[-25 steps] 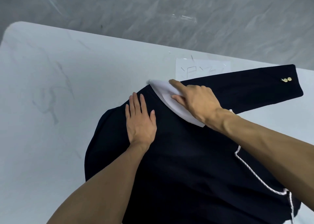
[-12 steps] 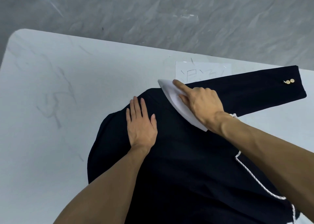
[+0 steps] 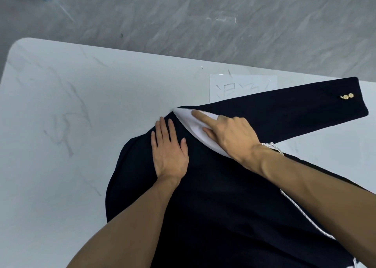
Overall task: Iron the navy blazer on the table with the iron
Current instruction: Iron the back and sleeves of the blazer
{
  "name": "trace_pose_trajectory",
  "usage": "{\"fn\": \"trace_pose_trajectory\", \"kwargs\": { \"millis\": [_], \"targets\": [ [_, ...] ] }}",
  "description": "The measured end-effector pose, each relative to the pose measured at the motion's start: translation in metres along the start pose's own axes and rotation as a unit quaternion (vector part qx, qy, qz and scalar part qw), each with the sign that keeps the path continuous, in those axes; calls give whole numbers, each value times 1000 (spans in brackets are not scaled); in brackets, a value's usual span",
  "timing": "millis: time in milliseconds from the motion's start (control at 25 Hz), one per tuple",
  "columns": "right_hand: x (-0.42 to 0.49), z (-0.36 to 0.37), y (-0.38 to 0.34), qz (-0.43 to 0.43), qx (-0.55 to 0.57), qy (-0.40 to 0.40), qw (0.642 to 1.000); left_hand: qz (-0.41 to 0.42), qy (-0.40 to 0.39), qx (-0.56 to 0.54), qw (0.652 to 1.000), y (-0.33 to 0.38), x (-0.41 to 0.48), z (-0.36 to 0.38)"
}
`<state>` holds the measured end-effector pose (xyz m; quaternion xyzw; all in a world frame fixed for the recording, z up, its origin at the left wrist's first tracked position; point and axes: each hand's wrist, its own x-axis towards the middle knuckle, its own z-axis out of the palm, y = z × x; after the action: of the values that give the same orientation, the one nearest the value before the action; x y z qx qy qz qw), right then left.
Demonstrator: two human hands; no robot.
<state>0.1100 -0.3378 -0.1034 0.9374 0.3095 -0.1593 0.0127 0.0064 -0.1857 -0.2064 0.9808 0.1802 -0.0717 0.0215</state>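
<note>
— What has changed since half a second ago?

— The iron (image 3: 191, 125) has slid left and a little nearer. Its tip now sits at the far left shoulder edge of the navy blazer (image 3: 223, 196), farther from the paper than before. The left hand (image 3: 168, 151) has not shifted.

— And the blazer itself?

— It lies spread flat on the bench (image 3: 71, 115), with the body running toward the near edge. It is dark, matte cloth with a rounded outline on the left. One sleeve (image 3: 295, 111) stretches straight out to the far right, with two small gold buttons (image 3: 348, 96) at the cuff.

— How are the hands set?

— The left hand lies flat, fingers straight and together, pressing the cloth just left of the iron. The right hand (image 3: 232, 137) grips the iron from above, fingers curled round it and the index finger laid straight toward the tip.

— What is the iron like?

— Smooth and white, a long wedge narrowing to a point. A white braided cord (image 3: 273, 146) shows behind the right wrist and trails across the blazer to the near right.

— And around them?

— A sheet of paper (image 3: 244, 84) with faint pencil marks lies partly under the sleeve. The bench is glossy white with grey veins and a rounded far left corner. Beyond it lies a grey marbled floor (image 3: 203, 13).
</note>
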Motion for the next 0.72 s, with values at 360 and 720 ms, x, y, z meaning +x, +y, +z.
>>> {"fn": "trace_pose_trajectory", "kwargs": {
  "millis": [360,720],
  "targets": [
    [1,-4,35,50,20,-5,999,-2,4,-13,1000,0,-1,1],
    [-10,5,14,31,4,-2,1000,-6,10,-24,1000,1,0,1]
  ]
}}
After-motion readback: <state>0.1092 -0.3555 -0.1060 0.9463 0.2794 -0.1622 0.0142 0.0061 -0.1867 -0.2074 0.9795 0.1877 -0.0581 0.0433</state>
